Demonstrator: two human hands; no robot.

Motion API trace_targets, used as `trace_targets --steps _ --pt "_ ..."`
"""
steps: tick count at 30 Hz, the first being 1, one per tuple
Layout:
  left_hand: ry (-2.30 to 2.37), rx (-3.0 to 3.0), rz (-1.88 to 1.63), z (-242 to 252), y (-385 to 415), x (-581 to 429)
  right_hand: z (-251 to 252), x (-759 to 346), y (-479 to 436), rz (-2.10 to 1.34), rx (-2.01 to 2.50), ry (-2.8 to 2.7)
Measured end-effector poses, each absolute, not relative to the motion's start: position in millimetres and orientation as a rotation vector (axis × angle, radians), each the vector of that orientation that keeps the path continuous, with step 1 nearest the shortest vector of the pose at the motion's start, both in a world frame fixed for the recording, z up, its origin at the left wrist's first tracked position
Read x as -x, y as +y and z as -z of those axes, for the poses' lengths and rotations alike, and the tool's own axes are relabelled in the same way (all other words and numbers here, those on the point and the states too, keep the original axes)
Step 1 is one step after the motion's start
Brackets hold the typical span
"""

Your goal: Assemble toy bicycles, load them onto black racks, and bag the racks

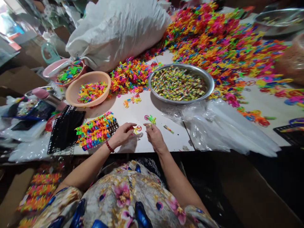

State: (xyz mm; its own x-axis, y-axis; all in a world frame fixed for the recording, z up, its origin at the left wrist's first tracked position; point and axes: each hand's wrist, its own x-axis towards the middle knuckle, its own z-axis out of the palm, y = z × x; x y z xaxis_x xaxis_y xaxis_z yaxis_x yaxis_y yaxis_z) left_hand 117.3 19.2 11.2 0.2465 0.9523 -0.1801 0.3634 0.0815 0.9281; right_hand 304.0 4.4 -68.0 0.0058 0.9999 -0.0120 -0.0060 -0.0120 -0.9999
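My left hand [123,134], with a red bead bracelet on its wrist, pinches a small yellow plastic toy with a red wheel [139,128] just above the white table. Close by on the right, my right hand [155,136] has its thumb and fingers closed at a green plastic toy with a pink wheel [152,119], whose lower part the fingertips hide. A small clear tube with coloured filling [168,129] lies right of that hand. To the left stands a black rack [114,126] filled with rows of colourful plastic toys [95,131].
Beyond my hands is a metal basin [181,101] of small coloured tubes. An orange bowl [70,93] of toy pieces stands left. Clear plastic bags [220,126] lie right. A large toy pile [220,41] and a white sack [118,31] fill the back; black racks [63,129] lie left.
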Motion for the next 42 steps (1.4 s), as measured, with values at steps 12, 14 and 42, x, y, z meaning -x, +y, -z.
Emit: trace_targets --steps 12,14,42 --pt "1.257 -0.946 -1.109 44 -10 -123 61 -272 -42 -1.240 1.299 -1.589" --pt "1.241 -0.815 -1.143 46 -15 -128 59 -268 -44 -1.243 1.291 -1.595" --pt "1.387 -1.109 -1.036 48 -27 -130 50 -267 -53 -1.080 1.360 -1.368"
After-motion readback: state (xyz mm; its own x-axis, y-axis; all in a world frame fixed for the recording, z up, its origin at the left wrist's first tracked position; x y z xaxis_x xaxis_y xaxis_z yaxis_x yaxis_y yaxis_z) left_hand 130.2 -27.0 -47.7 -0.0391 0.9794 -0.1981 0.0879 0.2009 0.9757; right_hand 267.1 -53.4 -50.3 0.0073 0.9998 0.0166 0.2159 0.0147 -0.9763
